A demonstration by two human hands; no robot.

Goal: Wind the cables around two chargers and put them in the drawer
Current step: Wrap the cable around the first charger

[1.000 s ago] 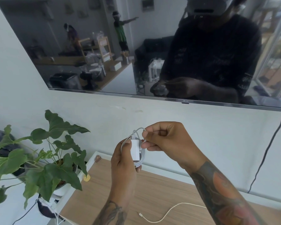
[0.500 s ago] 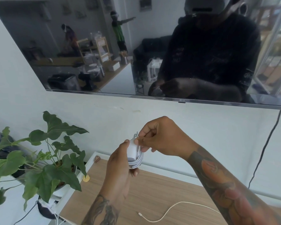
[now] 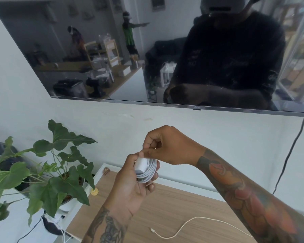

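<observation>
hidden bits: my left hand [image 3: 130, 186] covers the back and bottom of the charger [image 3: 141, 166], so only its white face and one corner show. Can't see the end of the cable [image 3: 150, 171]; my right hand [image 3: 167, 146] sits on top of it.

left grip: wrapped around the charger, with the cable coiled around its body, held up above the worktop [image 3: 174, 207].

right grip: fingers curled, thumb and fingertips pinching the cable right at the top of the charger.

second cable [image 3: 186, 225]: loose white one lying on the wood of the worktop, plug end pointing left, the other end running under my right forearm and out of sight.

cut off: the drawer isn't anywhere in view, and both forearms run off the bottom edge.

containers: a white pot [image 3: 72, 200] holds the plant [image 3: 47, 172], just left of the worktop.

edges/room: white rim along the worktop's back and left sides, bare wood around the loose cable, TV [image 3: 112, 50] on the wall above.
</observation>
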